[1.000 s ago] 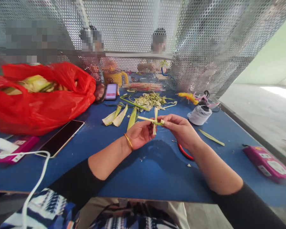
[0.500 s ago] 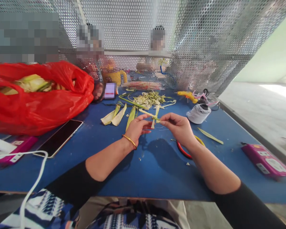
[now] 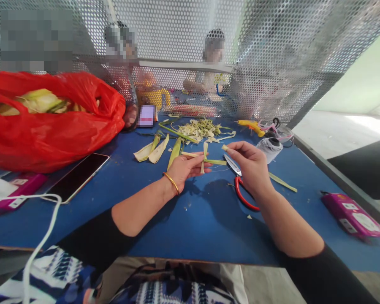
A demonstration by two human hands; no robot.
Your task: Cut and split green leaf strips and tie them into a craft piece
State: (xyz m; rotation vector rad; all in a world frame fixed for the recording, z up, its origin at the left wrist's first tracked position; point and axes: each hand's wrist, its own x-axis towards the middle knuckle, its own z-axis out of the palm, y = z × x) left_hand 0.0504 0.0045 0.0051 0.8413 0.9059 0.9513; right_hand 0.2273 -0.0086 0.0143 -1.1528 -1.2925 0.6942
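Note:
My left hand pinches a cross of pale green husk strips between thumb and fingers, its arms sticking out up, down, left and right. A gold bangle circles that wrist. To the right, my right hand is closed, with the pale tip of a small husk strip showing at the fingertips, apart from the cross. Under this hand lie red-handled scissors, partly hidden, blades pointing up and left. A thin thread shows between the cross and the scissors.
Beyond my hands are a heap of husk scraps and larger husk pieces. A white thread cone and yellow glue gun stand right; a red bag and phone left. Perforated metal mesh borders the back.
My right hand has drawn away from the cross to the right, a small strip now in its fingers. More of the scissors shows. A dark shape has appeared at the right edge.

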